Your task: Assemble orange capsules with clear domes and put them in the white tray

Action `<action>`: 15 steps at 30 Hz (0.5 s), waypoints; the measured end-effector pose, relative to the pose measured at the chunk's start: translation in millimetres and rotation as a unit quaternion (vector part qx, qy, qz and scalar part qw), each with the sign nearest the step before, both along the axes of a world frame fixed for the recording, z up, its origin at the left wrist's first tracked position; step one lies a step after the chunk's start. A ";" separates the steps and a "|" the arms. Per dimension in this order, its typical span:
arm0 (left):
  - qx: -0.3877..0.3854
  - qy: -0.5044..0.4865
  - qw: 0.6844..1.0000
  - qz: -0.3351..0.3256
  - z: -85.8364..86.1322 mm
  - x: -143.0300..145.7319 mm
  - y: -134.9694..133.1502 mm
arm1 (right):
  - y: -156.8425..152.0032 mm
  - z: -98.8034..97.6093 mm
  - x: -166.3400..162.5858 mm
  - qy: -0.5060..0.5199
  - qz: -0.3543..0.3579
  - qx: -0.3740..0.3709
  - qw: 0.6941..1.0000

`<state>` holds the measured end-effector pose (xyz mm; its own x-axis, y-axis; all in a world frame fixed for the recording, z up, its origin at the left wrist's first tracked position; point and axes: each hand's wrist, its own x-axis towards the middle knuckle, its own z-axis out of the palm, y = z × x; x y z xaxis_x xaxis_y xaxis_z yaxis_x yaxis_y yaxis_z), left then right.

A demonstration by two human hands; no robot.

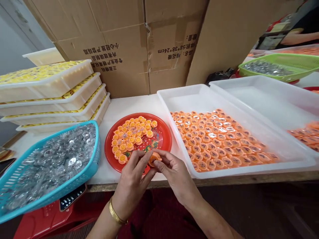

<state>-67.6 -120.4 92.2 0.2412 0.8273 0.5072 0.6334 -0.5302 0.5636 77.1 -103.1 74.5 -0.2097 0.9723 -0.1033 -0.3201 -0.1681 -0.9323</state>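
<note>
Between my fingertips, just over the near rim of a red plate (164, 141), is a small round orange plastic piece (154, 159) with a dark print on its face. My left hand (134, 176) grips it from the left, and a gold bangle circles that wrist. From the right, my right hand (174, 172) pinches the same piece with thumb and fingers. Many orange pieces (134, 131) with yellow centres lie on the plate beyond my hands. To the right, a white tray (189, 96) holds rows of orange pieces (214, 142) with dark prints and shiny tops.
A blue basket (96, 146) of clear plastic caps (62, 159) overhangs the table's left front edge. Behind it are stacked white trays (50, 89) with yellow pieces. Cardboard (124, 39) walls off the back. Another white tray (251, 96), a green basket (299, 63) and a person's arm (296, 37) are at right.
</note>
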 end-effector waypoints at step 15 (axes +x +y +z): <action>-0.013 -0.032 0.999 0.030 -14.4 -45.0 4.4 | 8.8 -8.2 -28.5 0.043 0.128 -0.040 0.990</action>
